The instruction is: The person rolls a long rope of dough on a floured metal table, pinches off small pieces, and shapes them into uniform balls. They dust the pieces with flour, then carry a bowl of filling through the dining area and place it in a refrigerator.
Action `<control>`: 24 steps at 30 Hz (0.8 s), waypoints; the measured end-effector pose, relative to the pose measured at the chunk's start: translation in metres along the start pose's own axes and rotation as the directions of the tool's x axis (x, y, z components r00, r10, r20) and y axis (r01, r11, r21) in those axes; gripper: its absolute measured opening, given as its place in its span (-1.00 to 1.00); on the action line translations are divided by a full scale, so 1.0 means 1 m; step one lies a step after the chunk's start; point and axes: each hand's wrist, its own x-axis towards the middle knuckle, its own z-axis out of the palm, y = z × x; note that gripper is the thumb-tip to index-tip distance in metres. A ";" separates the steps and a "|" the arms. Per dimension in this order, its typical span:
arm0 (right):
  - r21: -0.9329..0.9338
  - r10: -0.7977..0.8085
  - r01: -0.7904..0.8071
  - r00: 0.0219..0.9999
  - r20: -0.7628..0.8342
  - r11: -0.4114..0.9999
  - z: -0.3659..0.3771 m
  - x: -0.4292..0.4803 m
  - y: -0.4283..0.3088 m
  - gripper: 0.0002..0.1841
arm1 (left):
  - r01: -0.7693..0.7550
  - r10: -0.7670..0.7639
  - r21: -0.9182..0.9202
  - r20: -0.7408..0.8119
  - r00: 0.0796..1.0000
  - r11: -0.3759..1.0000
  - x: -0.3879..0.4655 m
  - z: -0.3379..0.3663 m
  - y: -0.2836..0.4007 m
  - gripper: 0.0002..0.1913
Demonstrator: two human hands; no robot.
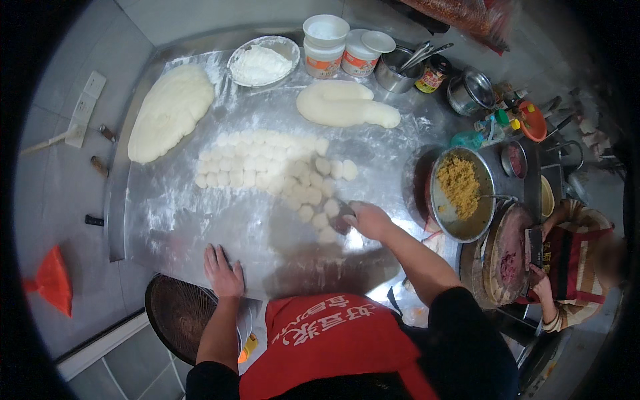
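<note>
My right hand grips a flat, dark scraper-like tool, partly hidden by the fingers, at the near right end of many small dough pieces. These floured dough pieces lie in rows at the middle of the steel table, with looser ones trailing towards the tool. Flat on the table's near edge rests my left hand, holding nothing. A large dough slab lies at the far left. Another dough piece, a folded thick roll, sits beyond the rows.
Along the back stand a flour bowl, white tubs and a steel pot with utensils. To the right is a bowl of yellow crumbly filling. A co-worker holds a cleaver over a round chopping board with minced meat.
</note>
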 end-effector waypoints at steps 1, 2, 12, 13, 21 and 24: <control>0.016 0.053 -0.053 0.999 0.009 0.998 -0.001 -0.011 -0.008 -0.61 | -0.017 0.017 0.004 -0.014 1.000 1.000 0.000 -0.001 0.001 -0.22; 0.035 0.084 -0.085 0.996 0.017 0.996 -0.003 -0.022 -0.014 -0.62 | 0.004 -0.004 0.007 0.004 1.000 1.000 0.000 -0.001 0.001 -0.22; -0.023 0.101 -0.119 0.915 -0.390 0.993 -0.013 -0.061 0.005 -0.66 | 0.022 -0.022 0.012 -0.017 1.000 1.000 -0.001 0.002 -0.001 -0.22; 0.062 0.226 -0.220 0.883 -0.412 0.974 -0.013 -0.056 0.020 -0.65 | 0.016 -0.017 -0.002 -0.029 0.999 1.000 -0.002 0.004 -0.002 -0.22; -0.040 0.012 -0.020 0.983 -0.182 0.999 0.003 -0.020 0.064 -0.60 | -0.001 0.002 0.011 -0.073 0.997 1.000 -0.002 0.004 -0.004 -0.24; 0.322 0.334 -0.234 0.891 -0.306 0.918 0.002 -0.030 0.060 -0.47 | 0.016 -0.016 0.001 -0.055 0.998 1.000 -0.001 0.002 -0.003 -0.24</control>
